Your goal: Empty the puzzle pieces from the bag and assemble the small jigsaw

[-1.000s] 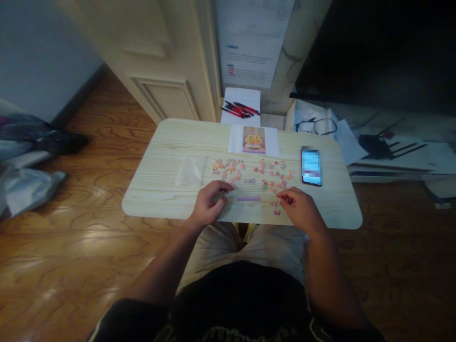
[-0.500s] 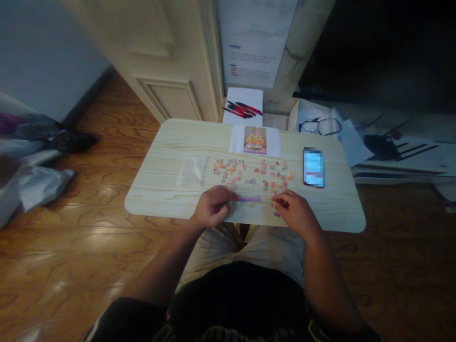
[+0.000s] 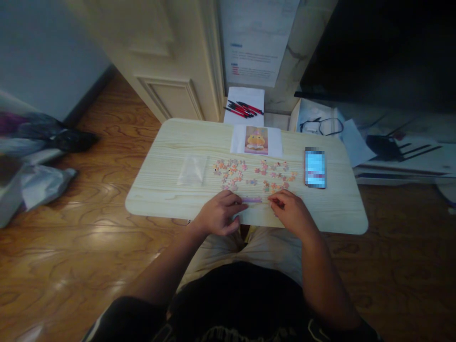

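Note:
A short purple strip of joined jigsaw pieces (image 3: 252, 200) lies near the table's front edge. My left hand (image 3: 223, 212) rests at its left end, index finger stretched along the strip and thumb apart, holding nothing. Close to the strip's right end, my right hand (image 3: 294, 210) is pinched at the fingertips on what looks like a small puzzle piece, mostly hidden by the fingers. Loose orange and pink puzzle pieces (image 3: 232, 172) spread beyond the left hand. Another group of puzzle pieces (image 3: 276, 175) lies beyond the right hand. A single bluish piece (image 3: 251, 182) sits between the groups.
A sheet with a yellow figure's picture (image 3: 256, 140) lies at the table's far edge. A clear plastic bag (image 3: 192, 171) is on the left, a phone (image 3: 315, 167) on the right. Behind the table, red and black pens (image 3: 245, 109) rest on white paper.
My right hand has moved slightly left, toward the strip's end. My left hand has shifted a little right and nearer my body, its index finger now straighter.

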A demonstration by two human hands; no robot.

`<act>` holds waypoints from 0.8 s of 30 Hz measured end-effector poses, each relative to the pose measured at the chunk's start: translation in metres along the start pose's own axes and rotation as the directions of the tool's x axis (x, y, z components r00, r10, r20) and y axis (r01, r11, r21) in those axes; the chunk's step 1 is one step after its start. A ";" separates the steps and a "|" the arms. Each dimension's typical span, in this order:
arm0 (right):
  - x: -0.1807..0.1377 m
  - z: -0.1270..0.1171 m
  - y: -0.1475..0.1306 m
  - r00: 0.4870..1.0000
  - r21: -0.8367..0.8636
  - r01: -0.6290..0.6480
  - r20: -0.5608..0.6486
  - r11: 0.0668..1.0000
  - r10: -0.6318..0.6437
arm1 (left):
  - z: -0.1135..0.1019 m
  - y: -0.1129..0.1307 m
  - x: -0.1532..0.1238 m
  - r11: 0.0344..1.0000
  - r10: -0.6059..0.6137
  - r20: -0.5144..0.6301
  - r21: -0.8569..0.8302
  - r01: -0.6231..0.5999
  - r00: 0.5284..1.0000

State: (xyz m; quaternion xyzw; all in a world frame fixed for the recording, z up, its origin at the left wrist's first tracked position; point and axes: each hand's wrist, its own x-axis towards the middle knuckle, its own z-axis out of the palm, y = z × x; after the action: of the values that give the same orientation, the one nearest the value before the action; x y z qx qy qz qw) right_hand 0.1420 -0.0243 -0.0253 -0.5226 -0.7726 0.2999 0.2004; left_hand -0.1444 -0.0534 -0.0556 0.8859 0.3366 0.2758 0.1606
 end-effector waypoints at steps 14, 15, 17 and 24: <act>-0.016 -0.031 0.013 0.995 -0.095 -0.060 0.074 0.994 0.067 | -0.002 0.001 0.003 0.998 -0.020 0.042 0.057 0.018 0.999; -0.017 -0.031 0.012 0.994 -0.097 -0.056 0.088 0.994 0.065 | -0.002 0.001 0.003 0.998 -0.019 0.040 0.053 0.017 0.999; -0.018 -0.032 0.010 0.993 -0.103 -0.052 0.104 0.993 0.063 | -0.001 0.002 0.002 0.999 -0.013 0.037 0.051 0.011 0.999; -0.021 -0.034 0.010 0.990 -0.120 -0.056 0.125 0.991 0.071 | 0.000 0.001 0.005 0.997 0.027 0.070 0.066 -0.032 0.997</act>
State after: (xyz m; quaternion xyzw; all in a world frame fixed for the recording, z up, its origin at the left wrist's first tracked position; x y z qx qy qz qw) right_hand 0.1784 -0.0327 -0.0066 -0.5374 -0.7829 0.2938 0.1098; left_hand -0.1408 -0.0511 -0.0529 0.9046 0.3267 0.2361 0.1383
